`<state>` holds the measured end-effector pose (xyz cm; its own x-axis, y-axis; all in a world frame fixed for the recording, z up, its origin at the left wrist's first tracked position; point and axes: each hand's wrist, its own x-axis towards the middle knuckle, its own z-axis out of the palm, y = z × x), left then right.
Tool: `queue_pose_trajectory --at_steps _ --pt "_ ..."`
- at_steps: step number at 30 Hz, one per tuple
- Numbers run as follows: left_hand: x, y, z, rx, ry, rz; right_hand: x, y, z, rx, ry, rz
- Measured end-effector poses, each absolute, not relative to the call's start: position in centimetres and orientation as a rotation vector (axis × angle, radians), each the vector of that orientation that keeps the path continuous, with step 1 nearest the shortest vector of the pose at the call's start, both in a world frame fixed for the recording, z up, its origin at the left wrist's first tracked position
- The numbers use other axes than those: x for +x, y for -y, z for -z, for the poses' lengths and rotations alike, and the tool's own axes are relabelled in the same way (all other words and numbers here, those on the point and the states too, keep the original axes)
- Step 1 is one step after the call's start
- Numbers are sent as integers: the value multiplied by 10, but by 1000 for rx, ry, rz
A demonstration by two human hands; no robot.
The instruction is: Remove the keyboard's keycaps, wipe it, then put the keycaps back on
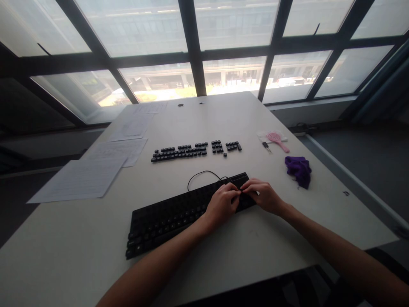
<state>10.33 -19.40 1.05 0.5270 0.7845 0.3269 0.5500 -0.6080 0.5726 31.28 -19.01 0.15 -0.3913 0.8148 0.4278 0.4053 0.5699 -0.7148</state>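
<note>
A black keyboard (166,217) lies slanted on the white table (223,264), its cable (201,175) looping behind it. Both my hands rest on its right end. My left hand (222,204) is curled, fingers pinched together on the keys. My right hand (263,195) meets it fingertip to fingertip, also pinched. Whatever the fingers hold is too small to make out. Rows of loose black keycaps (194,150) are laid out farther back on the table.
Sheets of paper (86,175) lie at the left. A pink brush (277,140), a small dark tool (266,146) and a purple cloth (299,169) lie at the right. Large windows stand behind the table's far edge.
</note>
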Motion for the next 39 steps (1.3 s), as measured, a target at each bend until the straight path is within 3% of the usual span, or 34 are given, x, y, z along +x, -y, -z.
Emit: queue_pose_trajectory --at_steps 15,20,28,36,39 --pt "105 197 -17 2497 -1106 -720 315 194 -16 -1075 2158 -449" --pt "105 197 -17 2494 -1134 -711 286 124 -29 -1213 1986 -336" --pt "102 197 -16 2529 -1092 -695 247 27 -9 -1380 2186 -275" --pt "101 196 -10 2678 -1049 -586 268 52 -14 -1309 2132 -292" --pt "101 196 -10 2676 -1054 -593 293 92 -21 -1128 2055 -494"
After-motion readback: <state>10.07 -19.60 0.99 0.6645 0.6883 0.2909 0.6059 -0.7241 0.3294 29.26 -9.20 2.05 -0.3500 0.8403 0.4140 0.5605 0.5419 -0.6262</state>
